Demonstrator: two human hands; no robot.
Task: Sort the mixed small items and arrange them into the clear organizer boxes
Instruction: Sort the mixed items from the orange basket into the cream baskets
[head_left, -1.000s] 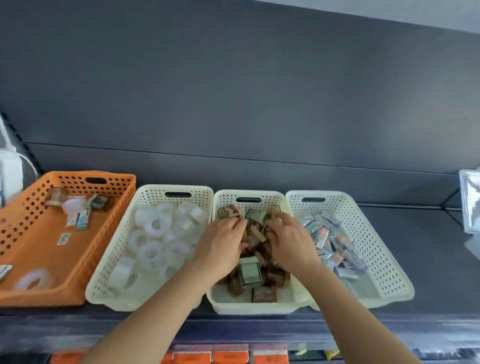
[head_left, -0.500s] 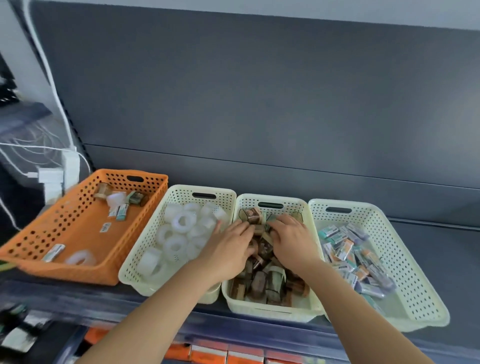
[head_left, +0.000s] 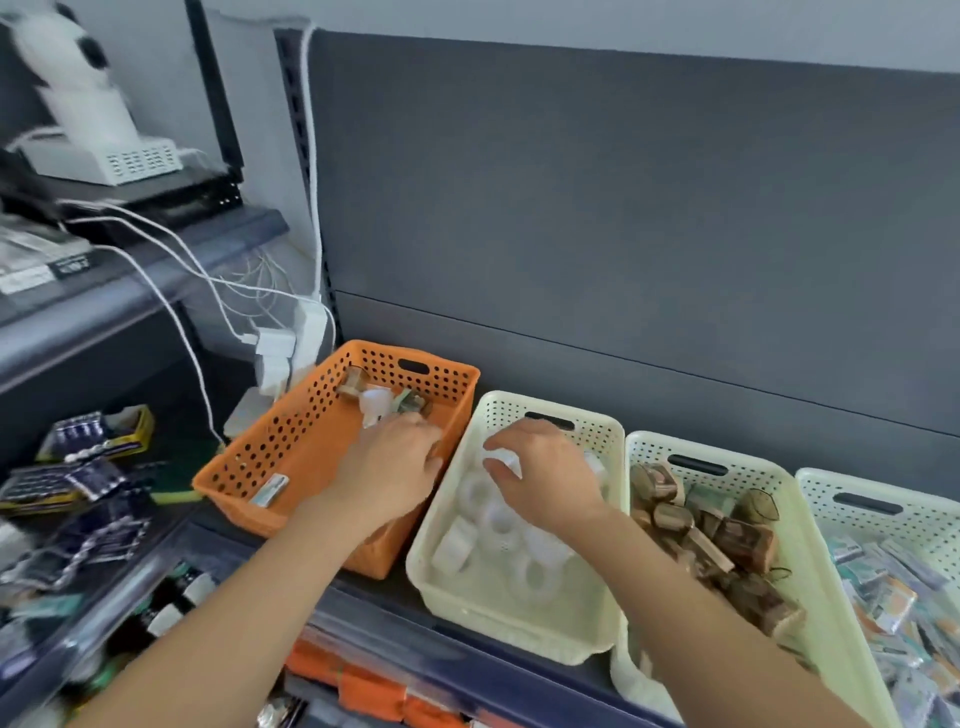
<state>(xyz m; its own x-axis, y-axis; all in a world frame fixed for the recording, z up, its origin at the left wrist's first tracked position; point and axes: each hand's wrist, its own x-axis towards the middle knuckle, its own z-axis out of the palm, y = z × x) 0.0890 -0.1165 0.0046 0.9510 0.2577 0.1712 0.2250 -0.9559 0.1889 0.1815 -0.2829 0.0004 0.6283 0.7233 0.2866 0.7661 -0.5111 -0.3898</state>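
My left hand (head_left: 389, 465) is palm down inside the orange basket (head_left: 291, 457), near its right wall; its fingertips are hidden. Loose mixed items lie in that basket: a brown roll (head_left: 352, 383), a white roll (head_left: 376, 403), a greenish piece (head_left: 413, 402) and a small packet (head_left: 270, 491). My right hand (head_left: 545, 480) hovers over the cream basket (head_left: 514, 623) of white tape rolls, thumb and forefinger pinching a white tape roll (head_left: 502, 460). To the right stand a cream basket of brown rolls (head_left: 698, 530) and another of coloured packets (head_left: 883, 577).
The baskets sit in a row on a dark shelf against a grey back panel (head_left: 623, 218). At left are white cables and plugs (head_left: 280, 348), a white device (head_left: 104, 156) on a higher shelf, and battery packs (head_left: 88, 467) lower down. Orange packets (head_left: 363, 686) lie below the shelf edge.
Both hands left the brown-roll basket and moved left: the left one into the orange basket, the right one over the white tape rolls. My view swung left too.
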